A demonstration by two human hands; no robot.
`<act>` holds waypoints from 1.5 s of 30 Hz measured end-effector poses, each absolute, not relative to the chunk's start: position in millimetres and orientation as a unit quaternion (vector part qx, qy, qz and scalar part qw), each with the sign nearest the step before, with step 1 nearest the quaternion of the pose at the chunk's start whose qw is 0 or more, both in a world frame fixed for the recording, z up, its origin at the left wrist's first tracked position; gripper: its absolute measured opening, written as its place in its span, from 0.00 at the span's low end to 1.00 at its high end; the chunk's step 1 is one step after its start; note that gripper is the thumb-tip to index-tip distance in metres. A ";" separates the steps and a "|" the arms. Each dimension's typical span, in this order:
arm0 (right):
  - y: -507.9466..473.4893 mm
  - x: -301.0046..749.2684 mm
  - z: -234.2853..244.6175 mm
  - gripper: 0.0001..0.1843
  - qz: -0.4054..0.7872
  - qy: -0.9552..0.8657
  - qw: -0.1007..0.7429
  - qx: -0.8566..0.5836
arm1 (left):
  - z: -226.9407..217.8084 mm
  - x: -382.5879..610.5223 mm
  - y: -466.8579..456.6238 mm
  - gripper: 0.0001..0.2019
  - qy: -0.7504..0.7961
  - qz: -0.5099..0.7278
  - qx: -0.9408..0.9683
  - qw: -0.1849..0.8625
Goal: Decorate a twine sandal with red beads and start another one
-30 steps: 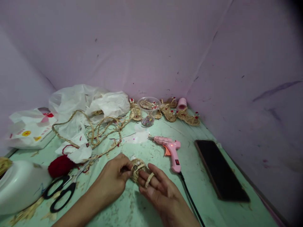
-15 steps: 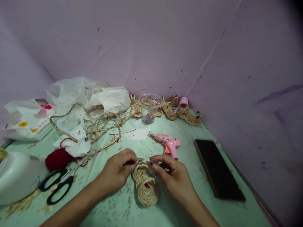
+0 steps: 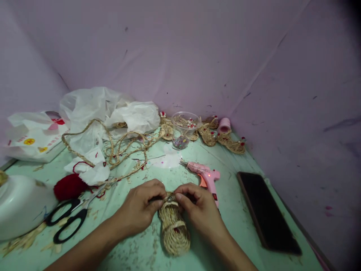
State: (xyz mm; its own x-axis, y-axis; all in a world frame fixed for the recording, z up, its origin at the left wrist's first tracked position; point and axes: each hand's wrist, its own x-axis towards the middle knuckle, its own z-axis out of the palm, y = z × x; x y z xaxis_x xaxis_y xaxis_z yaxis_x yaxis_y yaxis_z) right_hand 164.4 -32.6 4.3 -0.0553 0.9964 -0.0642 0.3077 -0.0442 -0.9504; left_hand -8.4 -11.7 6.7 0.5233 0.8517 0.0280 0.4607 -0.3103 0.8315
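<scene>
Dim, flat light covers the table point(image 3: 135, 248), its source out of view; the wall point(image 3: 180, 49) darkens toward a black top-right corner (the darkest patch). Soft shadow lies beneath the right hand point(image 3: 199, 207); the woven piece point(image 3: 176, 239) looks slightly blurred.

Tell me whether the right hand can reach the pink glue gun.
Probably yes: the pink glue gun lies close beyond the right hand with nothing visible between, though that hand is busy at the woven straw slipper.
</scene>
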 end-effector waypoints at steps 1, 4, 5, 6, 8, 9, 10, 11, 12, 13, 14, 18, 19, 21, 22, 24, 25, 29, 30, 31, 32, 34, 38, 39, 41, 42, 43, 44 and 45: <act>-32.0 164.0 4.4 0.07 0.439 -0.580 0.383 -0.569 | 6.8 -8.4 -11.7 0.07 0.426 0.241 0.772 0.406; -31.2 162.7 6.8 0.08 0.423 -0.604 0.383 -0.557 | 7.2 -8.1 -11.7 0.07 0.424 0.242 0.771 0.407; -31.5 162.7 8.4 0.07 0.419 -0.608 0.389 -0.550 | 7.3 -7.9 -11.7 0.07 0.424 0.243 0.771 0.408; -31.9 163.3 10.5 0.07 0.418 -0.609 0.398 -0.543 | 7.4 -7.8 -11.6 0.07 0.423 0.244 0.770 0.410; -33.3 167.4 15.2 0.07 0.418 -0.595 0.423 -0.541 | 7.1 -7.9 -11.3 0.07 0.421 0.245 0.768 0.416; -34.2 171.2 17.6 0.07 0.418 -0.579 0.434 -0.549 | 6.8 -8.2 -11.0 0.07 0.420 0.245 0.766 0.420; -35.0 176.1 19.7 0.09 0.414 -0.561 0.442 -0.564 | 6.3 -8.5 -10.6 0.07 0.419 0.247 0.764 0.423; -35.9 181.8 21.5 0.10 0.404 -0.546 0.447 -0.582 | 5.7 -8.9 -10.1 0.07 0.417 0.247 0.764 0.426; -36.7 187.9 22.7 0.11 0.384 -0.539 0.451 -0.598 | 5.2 -9.2 -9.6 0.07 0.414 0.247 0.764 0.429; -37.5 193.9 23.5 0.10 0.353 -0.547 0.452 -0.611 | 4.7 -9.5 -9.0 0.07 0.410 0.247 0.765 0.431; -38.2 199.2 23.9 0.10 0.313 -0.569 0.444 -0.617 | 4.4 -9.8 -8.4 0.07 0.404 0.247 0.768 0.432; -41.2 206.3 24.7 0.11 0.157 -0.711 0.304 -0.614 | 5.6 -10.1 -6.9 0.07 0.393 0.245 0.772 0.435; -41.6 204.8 25.1 0.12 0.136 -0.735 0.260 -0.611 | 6.4 -10.1 -6.8 0.07 0.393 0.242 0.772 0.437; -41.7 200.2 25.8 0.12 0.117 -0.761 0.200 -0.605 | 7.9 -10.3 -6.7 0.07 0.392 0.236 0.772 0.440; -41.3 197.9 25.8 0.12 0.112 -0.769 0.181 -0.603 | 8.5 -10.4 -6.7 0.07 0.392 0.235 0.773 0.441; -39.9 194.2 24.4 0.12 0.101 -0.780 0.150 -0.599 | 9.0 -10.7 -6.6 0.06 0.392 0.235 0.773 0.440; -38.9 192.9 23.2 0.11 0.093 -0.786 0.138 -0.595 | 8.8 -10.8 -6.5 0.06 0.393 0.236 0.772 0.440; -36.6 191.4 18.3 0.12 0.079 -0.803 0.119 -0.578 | 6.6 -10.7 -6.2 0.06 0.397 0.241 0.769 0.439; -36.9 192.1 18.1 0.12 0.080 -0.801 0.122 -0.581 | 6.1 -10.6 -6.3 0.06 0.398 0.241 0.769 0.439; -37.6 193.3 18.6 0.11 0.082 -0.794 0.132 -0.587 | 6.0 -10.4 -6.5 0.06 0.399 0.242 0.768 0.439; -38.7 194.8 19.8 0.11 0.086 -0.784 0.151 -0.595 | 6.4 -10.3 -6.9 0.06 0.407 0.246 0.764 0.435; -41.8 197.8 24.5 0.10 0.114 -0.751 0.225 -0.611 | 9.9 -10.1 -9.0 0.08 0.454 0.271 0.743 0.411; -49.8 195.0 40.4 0.05 0.324 -0.633 0.400 -0.578 | 31.1 -8.1 -19.3 0.06 0.549 0.370 0.682 0.310; -51.8 191.8 44.5 0.05 0.401 -0.598 0.419 -0.553 | 38.5 -6.7 -22.9 0.05 0.540 0.385 0.687 0.298; -55.7 183.9 50.3 0.05 0.539 -0.533 0.426 -0.493 | 52.3 -2.6 -30.5 0.05 0.489 0.388 0.719 0.306; -57.5 179.9 51.6 0.06 0.591 -0.504 0.422 -0.467 | 57.6 -0.2 -34.1 0.05 0.460 0.383 0.734 0.321; -59.0 176.4 51.7 0.06 0.631 -0.476 0.419 -0.448 | 61.6 2.0 -37.4 0.06 0.437 0.378 0.743 0.337; -60.4 173.5 50.7 0.07 0.660 -0.449 0.416 -0.436 | 63.9 3.8 -40.2 0.06 0.420 0.373 0.748 0.353; -61.4 171.4 48.9 0.08 0.679 -0.426 0.416 -0.430 | 64.8 5.1 -42.4 0.07 0.411 0.370 0.749 0.366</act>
State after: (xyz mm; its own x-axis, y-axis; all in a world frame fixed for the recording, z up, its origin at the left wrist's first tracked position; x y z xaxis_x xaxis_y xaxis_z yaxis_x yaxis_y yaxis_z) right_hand 171.4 -61.4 48.9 -0.2851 0.9305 -0.2300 -0.1986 -0.2921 -0.9355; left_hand 5.1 -42.4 64.8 0.3894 0.8857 0.2527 0.3443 -0.3944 0.8520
